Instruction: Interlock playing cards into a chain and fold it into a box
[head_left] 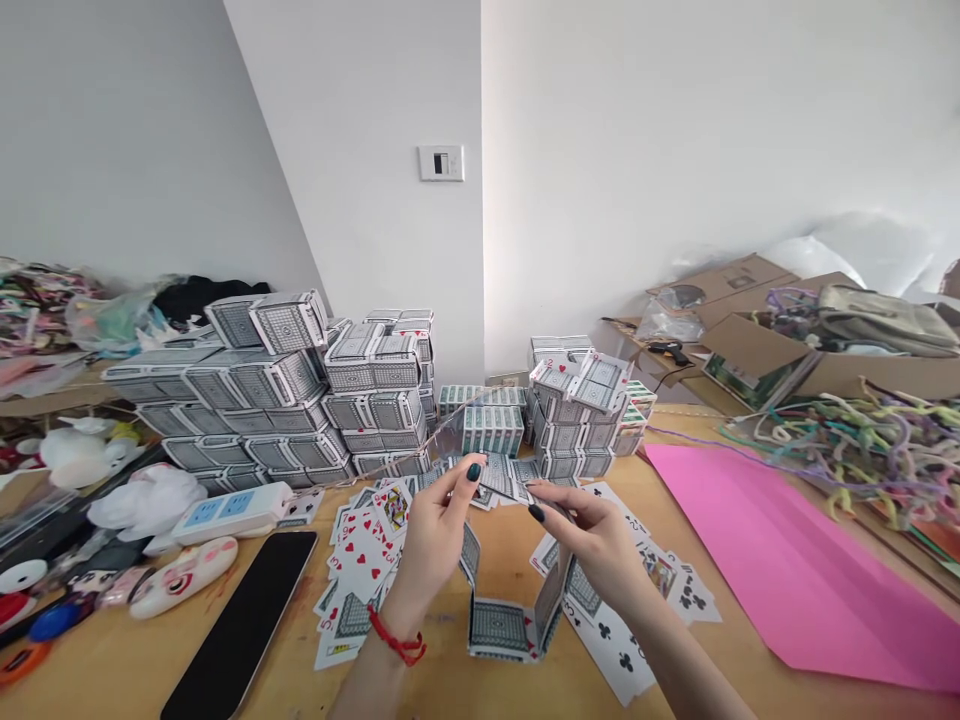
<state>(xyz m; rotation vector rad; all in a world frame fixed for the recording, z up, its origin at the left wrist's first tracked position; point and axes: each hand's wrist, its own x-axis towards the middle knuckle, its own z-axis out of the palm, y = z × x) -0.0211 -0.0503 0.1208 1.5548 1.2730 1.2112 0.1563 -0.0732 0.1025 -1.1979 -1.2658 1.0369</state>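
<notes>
Over the wooden table, my left hand point(444, 520) pinches one end of a playing card point(504, 480), thumb on top. The fingers and thumb of my right hand point(596, 540) close on the card's other end. Just below my hands stands an open frame of folded playing cards point(501, 628) with grey patterned backs; its right side lies partly behind my right hand, and whether it touches that hand I cannot tell. Loose playing cards point(364, 545) are spread beside my left wrist, many face up. More loose cards point(604, 640) lie under my right forearm.
Blocks built from folded cards point(277, 430) are stacked at the back left, with a smaller stack point(574, 435) at the back right. Green card boxes point(493, 430) stand between. A phone point(244, 620), power strip point(232, 512), pink sheet point(795, 560) and pipe cleaners point(840, 440) lie around.
</notes>
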